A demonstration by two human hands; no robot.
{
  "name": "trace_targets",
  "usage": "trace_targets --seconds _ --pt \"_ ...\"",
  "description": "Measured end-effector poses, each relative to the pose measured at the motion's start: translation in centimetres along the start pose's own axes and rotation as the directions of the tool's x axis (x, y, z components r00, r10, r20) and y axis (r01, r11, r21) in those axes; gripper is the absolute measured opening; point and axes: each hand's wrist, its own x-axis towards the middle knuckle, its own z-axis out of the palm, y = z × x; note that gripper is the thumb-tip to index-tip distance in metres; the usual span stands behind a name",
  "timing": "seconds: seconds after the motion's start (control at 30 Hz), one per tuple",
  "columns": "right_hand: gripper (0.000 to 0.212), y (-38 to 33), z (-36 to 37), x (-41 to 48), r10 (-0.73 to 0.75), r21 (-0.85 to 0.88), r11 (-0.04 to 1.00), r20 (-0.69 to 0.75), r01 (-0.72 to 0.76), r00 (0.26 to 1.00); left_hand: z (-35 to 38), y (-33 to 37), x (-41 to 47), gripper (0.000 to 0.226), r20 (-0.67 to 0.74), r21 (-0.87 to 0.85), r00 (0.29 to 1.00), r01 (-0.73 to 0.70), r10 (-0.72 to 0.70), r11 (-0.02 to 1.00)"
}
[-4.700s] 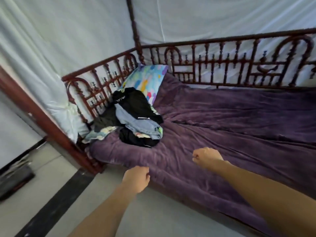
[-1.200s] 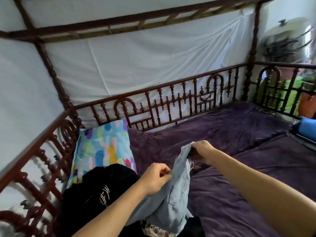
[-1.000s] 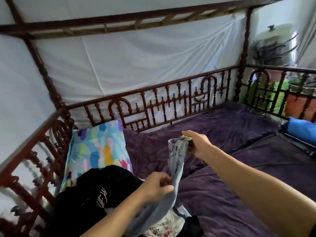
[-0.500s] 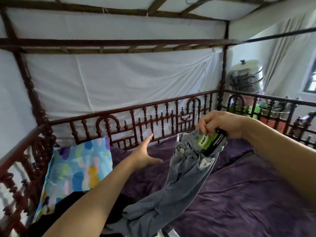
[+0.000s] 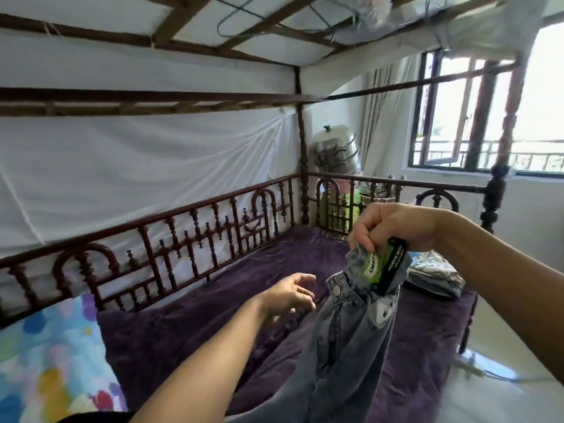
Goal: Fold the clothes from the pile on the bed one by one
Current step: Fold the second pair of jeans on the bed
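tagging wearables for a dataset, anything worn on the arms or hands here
The left arm and right arm are bare to the frame edge: no sleeves, watch or bracelet. The left hand and right hand have no gloves; no rings show.

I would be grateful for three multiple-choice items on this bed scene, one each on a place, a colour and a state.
1. The left hand is:
A. out of view
B. over the blanket, left of the jeans in view
C. gripping the jeans

2. The blanket is:
A. green
B. purple
C. white

3. The jeans are:
A. hanging from the right hand
B. folded flat
C. lying in a heap

Answers: 1 B, its loose fingers hover clear of the denim; 2 B, purple covers the mattress; 3 A, fingers pinch the waistband and the legs dangle.
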Motion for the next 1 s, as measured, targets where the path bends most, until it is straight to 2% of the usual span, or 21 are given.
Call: trace_targets --seconds 0.07,0.13,0.2,0.27,0.3,0.4,0.43,0.5,0.57,0.63,0.67,0.73,0.83,0.87,0.9,1.0 --pt "0.032 0.8 -0.2 -0.8 0.019 -0.004 1.0 0.025 -0.019 1.0 1.7 0.7 1.2 0.097 -0.023 0.121 0.999 -0.037 0.04 0.992" --pt "0.026 1.0 -0.4 -1.7 0.015 -0.009 1.0 0.054 -0.015 0.998 3.2 1.6 2.5 0.11 0.052 0.152 0.995 -0.089 0.082 0.984" --pt "0.021 0.9 -0.8 -2.7 0.0 0.032 0.999 0.07 -0.002 0.998 4.6 2.7 3.4 0.091 0.188 0.177 0.979 -0.107 0.073 0.978" --pt "0.027 1.1 -1.6 -3.7 -0.009 0.087 0.996 0.05 0.005 0.999 6.0 3.6 3.6 0.032 0.266 0.216 0.963 -0.094 0.034 0.972" --pt "0.029 1.3 -2.0 -4.2 -0.015 0.11 0.994 0.038 0.011 0.999 6.5 3.5 3.9 0.018 0.293 0.223 0.956 -0.098 0.029 0.97" --pt "0.015 2.5 -3.4 -5.3 -0.026 0.156 0.987 0.0 0.026 1.0 7.4 1.0 4.9 0.019 0.359 0.102 0.933 -0.041 0.001 0.994" --pt "0.012 3.1 -3.9 -5.6 -0.01 0.167 0.986 -0.023 0.014 1.0 7.6 0.3 5.1 0.015 0.304 0.064 0.952 -0.049 0.028 0.997" --pt "0.019 4.7 -4.9 -5.8 0.067 0.124 0.99 -0.065 -0.059 0.996 6.5 -0.3 5.4 0.016 -0.004 0.07 0.997 -0.075 0.076 0.995" --pt "0.032 6.4 -5.6 -5.4 0.175 -0.058 0.981 -0.155 -0.186 0.972 3.9 0.4 4.8 0.03 -0.35 0.038 0.928 -0.125 0.13 0.991" --pt "0.034 8.5 -6.2 -4.0 0.199 -0.33 0.888 -0.351 -0.32 0.915 0.6 1.6 3.3 0.016 -0.53 -0.069 0.843 -0.152 0.093 0.986" --pt "0.03 9.6 -6.3 -3.0 0.154 -0.457 0.808 -0.447 -0.372 0.881 -0.6 2.2 2.3 0.002 -0.565 -0.109 0.823 -0.139 0.054 0.984" --pt "0.025 11.4 -5.9 -0.5 0.011 -0.594 0.654 -0.611 -0.468 0.791 -1.8 2.5 0.6 0.029 -0.541 -0.127 0.841 -0.089 0.006 0.988" --pt "0.024 12.1 -4.3 3.1 -0.252 -0.642 0.617 -0.708 -0.454 0.659 -1.5 1.5 -1.2 0.076 -0.456 -0.094 0.889 0.005 -0.048 0.996" --pt "0.023 11.7 -3.7 4.1 -0.358 -0.679 0.612 -0.694 -0.405 0.624 -1.2 0.8 -1.7 0.089 -0.444 -0.125 0.892 0.032 -0.085 0.992" --pt "0.021 11.0 -3.0 5.0 -0.469 -0.732 0.592 -0.653 -0.336 0.595 -0.8 0.2 -2.1 0.092 -0.432 -0.157 0.893 0.061 -0.124 0.986" --pt "0.02 8.7 -1.1 7.2 -0.702 -0.879 0.462 -0.444 -0.119 0.557 -0.3 -1.4 -3.5 0.06 -0.333 -0.206 0.924 0.124 -0.189 0.971"
